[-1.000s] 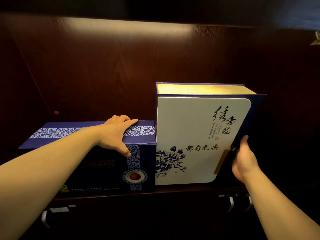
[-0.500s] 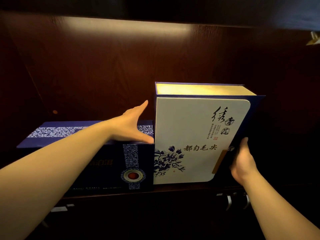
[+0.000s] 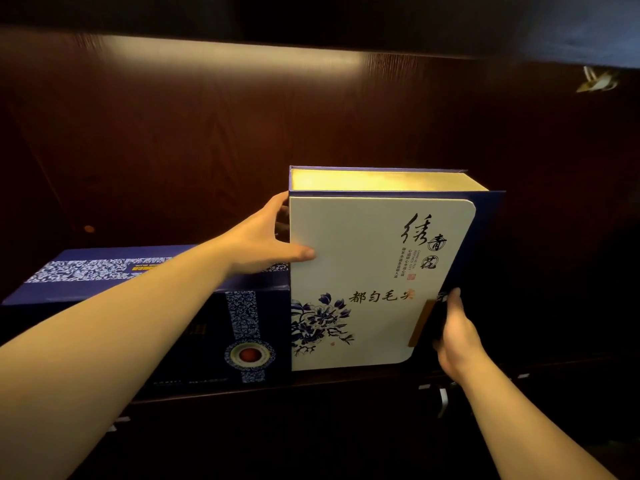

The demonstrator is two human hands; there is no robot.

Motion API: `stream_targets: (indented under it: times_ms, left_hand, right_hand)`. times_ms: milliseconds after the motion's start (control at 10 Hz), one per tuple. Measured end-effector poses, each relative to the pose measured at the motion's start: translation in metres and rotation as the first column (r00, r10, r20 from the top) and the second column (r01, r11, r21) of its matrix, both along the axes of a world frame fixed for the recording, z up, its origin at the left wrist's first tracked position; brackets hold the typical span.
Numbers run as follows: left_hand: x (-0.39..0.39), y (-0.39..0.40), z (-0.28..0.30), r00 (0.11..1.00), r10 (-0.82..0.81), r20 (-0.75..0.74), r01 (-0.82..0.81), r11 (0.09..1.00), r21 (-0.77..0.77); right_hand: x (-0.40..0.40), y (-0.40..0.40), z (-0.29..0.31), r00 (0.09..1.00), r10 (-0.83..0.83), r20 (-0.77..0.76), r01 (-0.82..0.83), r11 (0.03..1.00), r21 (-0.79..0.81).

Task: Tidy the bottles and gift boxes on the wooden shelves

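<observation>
1. My left hand (image 3: 263,242) clasps the tall white gift box (image 3: 374,271) at its left edge, thumb on the front, fingers behind.
2. My right hand (image 3: 455,327) grips its lower right edge.
3. It stands upright on the wooden shelf (image 3: 346,381), touching the low blue gift box (image 3: 149,292).
4. I reckon I'm squaring it up; next comes a steady two-handed nudge, kept upright.

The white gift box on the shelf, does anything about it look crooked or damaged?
Nothing stands out. The white gift box stands upright and undamaged, flush against the dark blue gift box, with the left hand and right hand gripping its sides.
</observation>
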State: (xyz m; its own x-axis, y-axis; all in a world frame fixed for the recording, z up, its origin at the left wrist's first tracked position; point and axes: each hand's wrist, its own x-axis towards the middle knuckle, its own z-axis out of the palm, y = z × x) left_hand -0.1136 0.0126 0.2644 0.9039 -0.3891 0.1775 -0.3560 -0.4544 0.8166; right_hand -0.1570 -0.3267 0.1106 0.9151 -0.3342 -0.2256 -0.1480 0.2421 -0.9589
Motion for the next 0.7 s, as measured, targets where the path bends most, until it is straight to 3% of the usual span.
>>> stream_targets:
  times_ms: [300, 500, 700]
  left_hand:
    - [-0.006, -0.003, 0.007, 0.999, 0.035, -0.033, -0.035, 0.999, 0.012]
    - [-0.03, 0.005, -0.007, 0.986, 0.146, 0.079, -0.156, 0.976, 0.149]
    - [-0.061, 0.046, -0.021, 0.913, 0.303, 0.274, -0.356, 0.919, 0.169]
  right_hand:
    - [0.001, 0.002, -0.002, 0.999, 0.009, 0.047, -0.006, 0.998, -0.063]
    - [-0.004, 0.011, -0.003, 0.991, -0.087, 0.103, 0.101, 0.984, -0.144]
    - [-0.012, 0.011, -0.002, 0.983, -0.126, 0.136, 0.149, 0.973, -0.177]
